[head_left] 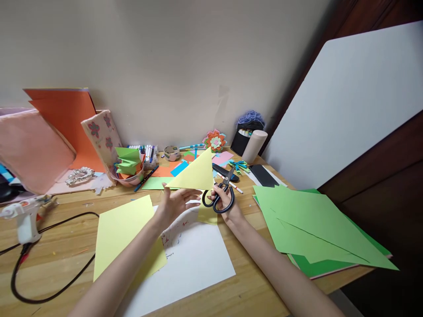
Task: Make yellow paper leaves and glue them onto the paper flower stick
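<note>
A folded yellow paper triangle is raised above the desk, its lower edge along the top of my left hand. That hand has its thumb at the triangle's left corner and its fingers stretched beneath the edge. Black-handled scissors are in my right hand, blades pointing up and to the right, beside the triangle's right corner. Below both hands lie a white sheet with small marks and a small yellow piece. A larger yellow sheet rests at the left, partly behind my left forearm.
Green sheets are stacked at the right. A glue gun with a looping black cable stands at the left. Farther back are a bowl of paper scraps, a tape roll, a paper flower and a pale cylinder.
</note>
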Demonstrator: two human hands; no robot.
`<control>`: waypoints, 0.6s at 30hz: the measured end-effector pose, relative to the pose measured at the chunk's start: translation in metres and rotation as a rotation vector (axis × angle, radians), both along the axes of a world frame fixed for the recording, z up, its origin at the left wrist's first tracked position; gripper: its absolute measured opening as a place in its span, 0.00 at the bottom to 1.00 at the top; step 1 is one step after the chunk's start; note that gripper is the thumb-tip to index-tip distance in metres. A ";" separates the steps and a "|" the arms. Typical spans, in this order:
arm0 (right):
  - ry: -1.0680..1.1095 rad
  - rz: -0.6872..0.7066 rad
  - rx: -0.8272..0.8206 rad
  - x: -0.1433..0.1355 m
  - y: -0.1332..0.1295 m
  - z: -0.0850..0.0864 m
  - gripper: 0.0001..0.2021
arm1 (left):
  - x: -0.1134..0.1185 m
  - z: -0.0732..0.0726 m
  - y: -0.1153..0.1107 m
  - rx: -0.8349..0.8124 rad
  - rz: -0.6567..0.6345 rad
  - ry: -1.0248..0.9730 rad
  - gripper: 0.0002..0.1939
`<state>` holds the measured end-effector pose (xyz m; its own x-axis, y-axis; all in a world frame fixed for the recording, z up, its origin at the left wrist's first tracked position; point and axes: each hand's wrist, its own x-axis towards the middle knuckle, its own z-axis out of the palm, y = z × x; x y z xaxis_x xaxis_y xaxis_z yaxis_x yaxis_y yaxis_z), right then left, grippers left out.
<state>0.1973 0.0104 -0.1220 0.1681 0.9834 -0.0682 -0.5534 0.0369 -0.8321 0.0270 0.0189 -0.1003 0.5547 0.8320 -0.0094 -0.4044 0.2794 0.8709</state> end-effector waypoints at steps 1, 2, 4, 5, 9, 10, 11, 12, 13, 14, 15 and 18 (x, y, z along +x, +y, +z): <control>-0.010 0.003 -0.001 -0.001 -0.001 0.000 0.13 | 0.004 -0.003 -0.002 0.069 -0.026 0.018 0.43; -0.024 0.016 0.005 -0.002 -0.002 0.000 0.13 | 0.007 -0.006 -0.004 0.136 -0.033 0.038 0.42; -0.055 0.052 0.030 -0.004 -0.006 0.000 0.12 | 0.012 -0.009 -0.006 0.227 0.012 0.107 0.38; -0.071 0.072 0.045 -0.005 -0.008 0.000 0.12 | 0.013 -0.009 -0.007 0.232 0.056 0.172 0.35; -0.173 0.172 0.086 -0.009 -0.015 -0.001 0.10 | 0.014 -0.007 -0.010 0.079 0.325 0.479 0.24; -0.207 0.200 0.100 -0.010 -0.016 -0.002 0.11 | 0.014 -0.007 -0.011 0.053 0.374 0.524 0.23; -0.232 0.229 0.108 -0.010 -0.017 -0.003 0.11 | 0.015 -0.006 -0.012 0.041 0.409 0.560 0.22; -0.239 0.258 0.108 -0.011 -0.017 -0.004 0.12 | 0.015 -0.006 -0.013 0.037 0.429 0.593 0.21; -0.224 0.291 0.096 -0.013 -0.017 -0.005 0.14 | 0.016 -0.006 -0.014 0.035 0.443 0.627 0.21; -0.195 0.331 0.071 -0.014 -0.017 -0.007 0.16 | 0.016 -0.005 -0.014 0.030 0.462 0.660 0.20; -0.156 0.378 0.036 -0.015 -0.017 -0.009 0.19 | 0.016 -0.004 -0.015 0.030 0.491 0.681 0.20; -0.083 0.534 -0.042 -0.019 -0.018 -0.018 0.29 | 0.014 0.000 -0.014 0.055 0.605 0.698 0.19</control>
